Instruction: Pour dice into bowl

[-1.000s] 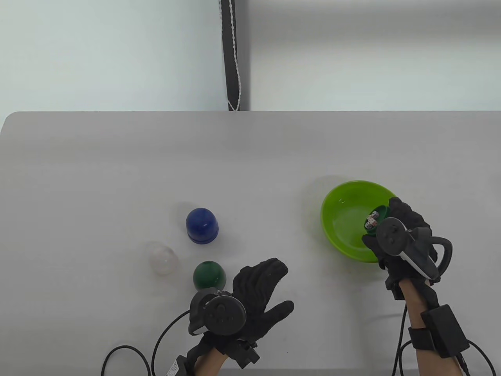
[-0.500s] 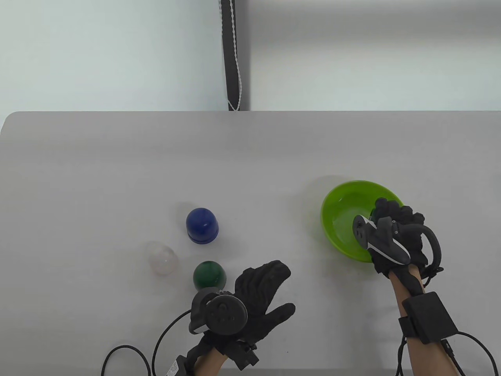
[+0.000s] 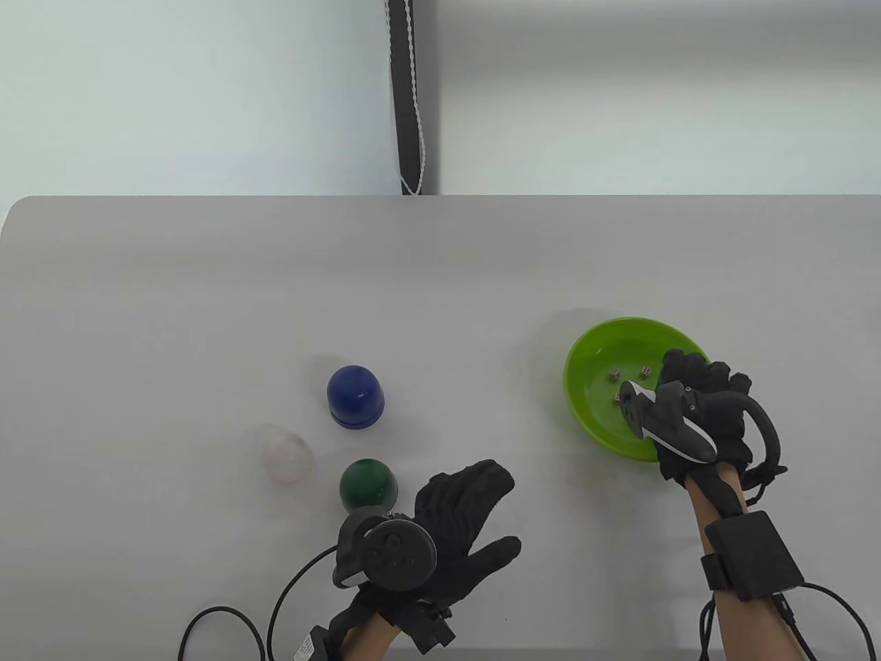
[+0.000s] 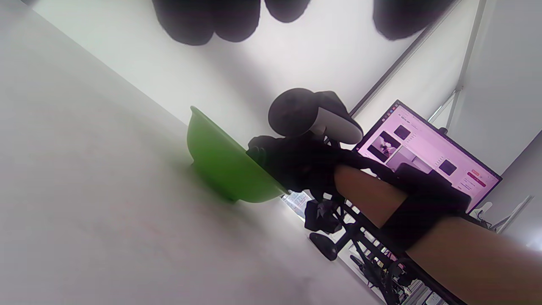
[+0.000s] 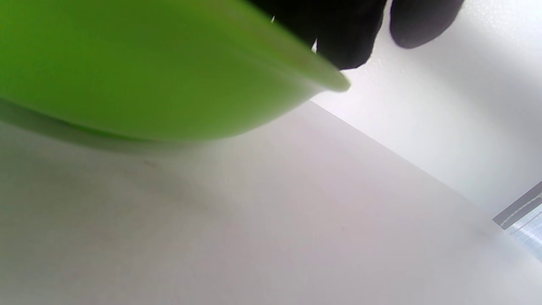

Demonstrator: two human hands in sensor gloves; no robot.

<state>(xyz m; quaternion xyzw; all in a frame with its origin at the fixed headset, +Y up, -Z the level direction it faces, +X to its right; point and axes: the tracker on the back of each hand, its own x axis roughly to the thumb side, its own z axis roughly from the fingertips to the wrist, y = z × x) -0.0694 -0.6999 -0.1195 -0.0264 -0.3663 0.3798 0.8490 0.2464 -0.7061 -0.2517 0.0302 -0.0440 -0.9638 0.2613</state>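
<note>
On the table point(image 3: 440, 275), a green bowl point(image 3: 599, 344) holds at least three small dice point(image 3: 612, 374), suggesting the pour is largely done. The right hand point(image 3: 698, 413) hovers over its rim, fingers curled round a barely visible dark cup; the left hand point(image 3: 451, 530) rests spread and empty.

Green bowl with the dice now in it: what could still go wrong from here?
The right hand hangs over the green bowl's near rim; pulling back low could tip it and spill the dice. Part of the bowl is hidden by that hand, so dice left in the tilted dark green cup cannot be ruled out.
</note>
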